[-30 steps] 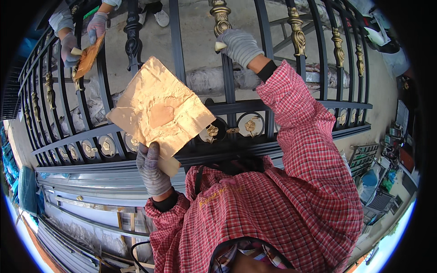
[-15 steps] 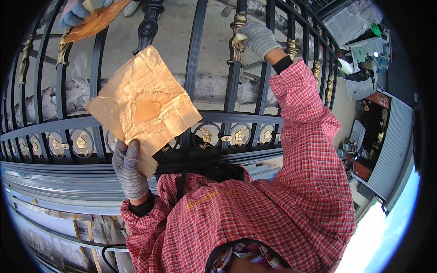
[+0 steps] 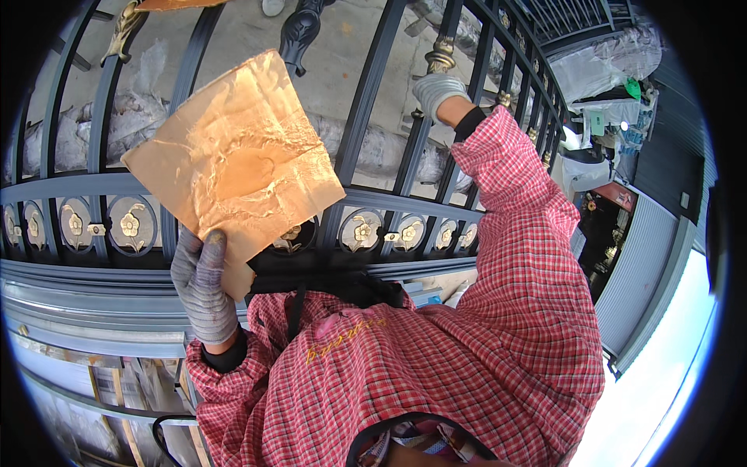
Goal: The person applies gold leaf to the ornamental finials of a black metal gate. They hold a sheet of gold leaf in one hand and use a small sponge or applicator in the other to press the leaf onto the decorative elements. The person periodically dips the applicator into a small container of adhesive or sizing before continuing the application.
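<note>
My gloved left hand [image 3: 204,284] grips a square sheet of cardboard [image 3: 183,140] by its lower corner, thumb on top. A wet patch of gold paint [image 3: 245,171] is smeared across its middle. Farther right, my gloved right hand [image 3: 440,93] is curled against a dark metal fence bar, just below a gold ornamental collar [image 3: 440,56]. Its fingertips are turned away, and the pale sponge-like piece seen in them earlier is hidden now. The dark metal fence [image 3: 373,93] stretches beneath both hands, with a band of gold flowers [image 3: 362,232] in rings.
Another gold-smeared sheet [image 3: 175,3] shows at the top left edge. A dark unpainted ornament [image 3: 302,35] sits on a bar ahead of the cardboard. Plastic-wrapped lengths [image 3: 377,152] lie under the fence. Stacked metal profiles [image 3: 93,311] are at the lower left.
My view has shifted, and the fence appears larger. My right hand has moved down along its bar, below the gold collar. The other person's gloved hand at the top left has left view.
</note>
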The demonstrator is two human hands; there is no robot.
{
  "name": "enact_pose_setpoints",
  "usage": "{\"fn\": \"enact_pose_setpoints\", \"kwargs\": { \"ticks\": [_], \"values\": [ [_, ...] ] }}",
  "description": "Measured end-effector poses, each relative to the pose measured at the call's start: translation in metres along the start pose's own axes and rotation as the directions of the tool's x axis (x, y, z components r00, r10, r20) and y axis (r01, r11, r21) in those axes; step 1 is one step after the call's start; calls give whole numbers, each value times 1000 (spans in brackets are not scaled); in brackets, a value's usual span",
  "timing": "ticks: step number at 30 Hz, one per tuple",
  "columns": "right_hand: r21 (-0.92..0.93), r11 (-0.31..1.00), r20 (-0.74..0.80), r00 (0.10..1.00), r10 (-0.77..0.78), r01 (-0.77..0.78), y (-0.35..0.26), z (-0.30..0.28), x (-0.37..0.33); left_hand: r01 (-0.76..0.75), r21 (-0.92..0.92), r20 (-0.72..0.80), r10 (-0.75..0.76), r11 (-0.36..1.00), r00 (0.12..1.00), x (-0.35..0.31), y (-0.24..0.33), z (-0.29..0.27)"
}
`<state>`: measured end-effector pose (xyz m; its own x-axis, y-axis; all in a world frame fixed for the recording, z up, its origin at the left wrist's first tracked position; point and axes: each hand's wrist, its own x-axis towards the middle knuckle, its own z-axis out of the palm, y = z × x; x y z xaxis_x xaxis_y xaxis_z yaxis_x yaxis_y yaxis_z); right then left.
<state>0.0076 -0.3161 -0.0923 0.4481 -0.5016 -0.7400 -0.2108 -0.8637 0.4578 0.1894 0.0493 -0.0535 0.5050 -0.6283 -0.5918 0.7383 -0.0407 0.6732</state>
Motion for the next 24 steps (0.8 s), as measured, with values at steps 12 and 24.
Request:
{"fn": "enact_pose_setpoints", "kwargs": {
  "ticks": [12,24],
  "values": [
    [179,984,-22,999,28,-24,8,6,0,-24,-28,26,25,999,999,5,-4,2],
    [557,822,-165,954,250,-119,45,-8,-24,17,107,156,-34,994,987,11,-5,16]
  ]
}}
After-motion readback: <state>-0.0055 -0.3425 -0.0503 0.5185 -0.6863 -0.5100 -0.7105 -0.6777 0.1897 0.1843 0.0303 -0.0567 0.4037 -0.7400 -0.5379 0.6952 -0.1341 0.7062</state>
